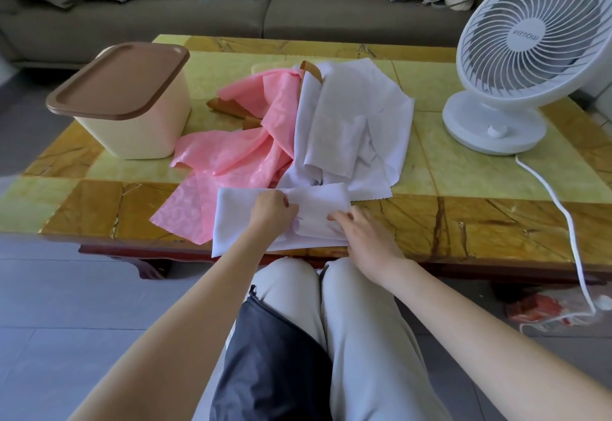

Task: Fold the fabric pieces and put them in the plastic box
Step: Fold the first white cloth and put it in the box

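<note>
At the near table (463, 218) edge, our left hand (272, 212) pinches the white fabric piece (231, 218) with curled fingers; our right hand (366, 238) presses it, fingers straight.

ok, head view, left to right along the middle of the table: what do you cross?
Plastic box → pink fabric → white fabric pile → fan. The white piece gripped by the left hand at the near edge overlaps both fabrics, so it is left out.

Patterned pink fabric (238, 142), brown-lidded cream box (132, 122)
</note>
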Action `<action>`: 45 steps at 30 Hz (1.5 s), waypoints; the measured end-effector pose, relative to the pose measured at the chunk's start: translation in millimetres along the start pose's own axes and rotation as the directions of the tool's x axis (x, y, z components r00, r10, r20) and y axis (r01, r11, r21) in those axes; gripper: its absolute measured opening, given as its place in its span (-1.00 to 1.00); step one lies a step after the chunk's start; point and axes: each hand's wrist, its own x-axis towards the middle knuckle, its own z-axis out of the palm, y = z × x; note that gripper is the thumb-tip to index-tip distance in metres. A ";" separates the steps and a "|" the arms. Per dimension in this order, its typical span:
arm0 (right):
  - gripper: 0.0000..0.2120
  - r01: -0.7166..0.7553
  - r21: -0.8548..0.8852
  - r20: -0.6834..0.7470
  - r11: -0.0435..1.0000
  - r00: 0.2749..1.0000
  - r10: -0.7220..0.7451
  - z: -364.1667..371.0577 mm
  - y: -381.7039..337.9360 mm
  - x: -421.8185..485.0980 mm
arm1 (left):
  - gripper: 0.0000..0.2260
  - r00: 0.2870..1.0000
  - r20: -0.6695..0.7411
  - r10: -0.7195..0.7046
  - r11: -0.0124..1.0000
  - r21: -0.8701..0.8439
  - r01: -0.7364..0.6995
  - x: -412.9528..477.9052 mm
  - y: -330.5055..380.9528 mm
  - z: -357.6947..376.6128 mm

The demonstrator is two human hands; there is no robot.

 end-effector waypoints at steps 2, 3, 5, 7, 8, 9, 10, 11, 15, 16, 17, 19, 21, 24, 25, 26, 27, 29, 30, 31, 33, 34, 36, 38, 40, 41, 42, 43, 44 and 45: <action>-0.38 0.036 0.034 0.001 0.999 0.999 -0.036 -0.6 -0.8 -2.0 | -0.70 1.000 0.008 -0.010 1.000 -0.006 0.010 2.2 -1.3 -0.5; -0.37 0.070 0.048 0.007 0.996 0.997 -0.070 -1.5 -0.9 -3.0 | -0.72 1.000 0.004 -0.011 1.000 -0.007 0.011 2.9 -1.3 -0.6; -0.33 0.157 0.054 0.039 0.986 0.986 -0.159 -3.0 -1.1 -5.1 | -0.72 1.000 -0.019 -0.019 1.000 -0.007 0.019 3.0 -1.6 0.5; -0.31 0.225 0.069 0.102 0.972 0.968 -0.231 -3.0 -2.6 -7.1 | -0.74 0.999 -0.046 -0.019 1.000 -0.014 0.018 1.5 -1.4 1.7; -0.32 0.236 0.083 0.141 0.968 0.959 -0.246 -2.8 -4.3 -8.2 | -0.81 0.998 -0.054 -0.016 0.999 -0.032 0.014 0.7 -0.6 1.6; -0.33 0.241 0.100 0.174 0.965 0.951 -0.255 -2.3 -6.1 -8.7 | -0.88 0.998 -0.064 -0.008 0.998 -0.062 0.004 0.0 0.1 1.2; -0.34 0.243 0.116 0.197 0.963 0.945 -0.262 -1.6 -8.3 -8.4 | -0.86 0.997 -0.072 -0.008 0.995 -0.099 0.001 -1.1 0.4 -0.1; -0.34 0.245 0.127 0.211 0.961 0.940 -0.267 -0.9 -10.6 -7.5 | -0.81 0.996 -0.087 -0.007 0.991 -0.134 -0.004 -1.5 0.1 -2.3; -0.40 0.246 0.155 0.224 0.957 0.934 -0.277 1.1 -26.5 -2.0 | -0.82 0.958 -0.284 0.036 0.988 -0.131 -0.076 -12.7 -16.6 -21.5; -0.41 0.234 0.176 0.212 0.956 0.939 -0.269 1.3 -31.2 -1.4 | -0.81 0.944 -0.329 0.038 0.993 -0.095 -0.074 -15.6 -24.6 -26.3; -0.40 0.221 0.200 0.198 0.955 0.945 -0.260 1.5 -36.0 -1.1 | -0.79 0.935 -0.354 0.024 0.998 -0.052 -0.046 -18.5 -32.9 -30.3; -0.36 0.218 0.225 0.174 0.950 0.950 -0.259 2.4 -45.2 -1.4 | -0.72 0.932 -0.358 -0.054 0.997 0.029 0.069 -23.8 -48.6 -36.3; -0.34 0.239 0.197 0.172 0.951 0.946 -0.273 4.3 -52.2 -2.2 | -0.63 0.942 -0.306 -0.140 0.986 0.044 0.160 -28.6 -59.0 -39.7; -0.40 0.274 0.084 0.186 0.958 0.940 -0.285 7.1 -59.5 -1.2 | -0.53 0.960 -0.192 -0.202 0.979 -0.058 0.195 -30.5 -67.1 -41.9; -0.44 0.287 0.029 0.199 0.957 0.937 -0.287 8.0 -61.2 0.3 | -0.53 0.962 -0.168 -0.214 0.976 -0.071 0.205 -30.2 -68.0 -43.8; -0.48 0.298 -0.027 0.218 0.954 0.933 -0.286 9.0 -62.5 1.8 | -0.54 0.963 -0.155 -0.221 0.975 -0.063 0.213 -29.8 -67.6 -46.4; -0.50 0.302 -0.070 0.236 0.951 0.931 -0.278 10.5 -63.4 3.4 | -0.56 0.963 -0.156 -0.220 0.975 -0.047 0.215 -29.1 -66.3 -49.0; -0.51 0.292 -0.074 0.260 0.954 0.929 -0.264 12.9 -63.6 7.4 | -0.60 0.962 -0.191 -0.195 0.981 -0.035 0.192 -28.6 -58.2 -55.5; -0.52 0.275 -0.008 0.255 0.961 0.930 -0.264 13.1 -62.8 9.2 | -0.62 0.962 -0.215 -0.171 0.985 -0.041 0.166 -28.8 -50.6 -58.1; -0.53 0.239 0.111 0.234 0.965 0.937 -0.259 12.2 -61.2 10.8 | -0.65 0.961 -0.238 -0.139 0.990 -0.055 0.130 -29.4 -41.1 -60.0; -0.54 0.121 0.391 0.170 0.912 0.965 -0.201 8.2 -55.3 12.0 | -0.69 0.959 -0.278 -0.057 0.994 -0.105 0.029 -31.5 -16.9 -60.0; -0.56 0.062 0.498 0.138 0.865 0.979 -0.149 4.8 -52.3 11.5 | -0.72 0.957 -0.288 -0.013 0.992 -0.127 -0.025 -33.7 -3.5 -57.8; -0.58 -0.043 0.646 0.080 0.762 0.997 -0.011 -2.4 -45.6 11.1 | -0.72 0.958 -0.280 0.064 0.983 -0.146 -0.108 -39.5 23.4 -49.2; -0.66 -0.158 0.798 0.074 0.582 0.984 0.165 -9.4 -36.3 10.7 | -0.68 0.964 -0.235 0.123 0.976 -0.145 -0.160 -44.3 45.5 -34.1; -0.76 -0.231 0.884 0.100 0.407 0.943 0.317 -17.1 -23.6 11.1 | -0.65 0.971 -0.187 0.152 0.972 -0.149 -0.181 -46.7 61.1 -16.5; -0.77 -0.264 0.888 0.116 0.377 0.921 0.372 -20.2 -16.1 10.9 | -0.64 0.974 -0.160 0.158 0.973 -0.145 -0.182 -47.4 67.0 -7.3; -0.75 -0.301 0.876 0.135 0.377 0.903 0.408 -22.5 -8.9 10.7 | -0.64 0.978 -0.130 0.162 0.974 -0.136 -0.179 -47.7 71.5 1.4; -0.71 -0.341 0.860 0.164 0.378 0.889 0.428 -23.7 -2.1 10.0 | -0.65 0.982 -0.096 0.162 0.977 -0.128 -0.173 -47.7 74.6 9.9; -0.67 -0.384 0.846 0.207 0.371 0.876 0.436 -23.9 2.6 8.6 | -0.67 0.986 -0.061 0.157 0.979 -0.125 -0.164 -47.7 76.7 17.0; -0.63 -0.423 0.829 0.249 0.366 0.865 0.437 -23.1 6.2 7.0 | -0.68 0.989 -0.022 0.149 0.980 -0.129 -0.151 -47.8 77.6 22.4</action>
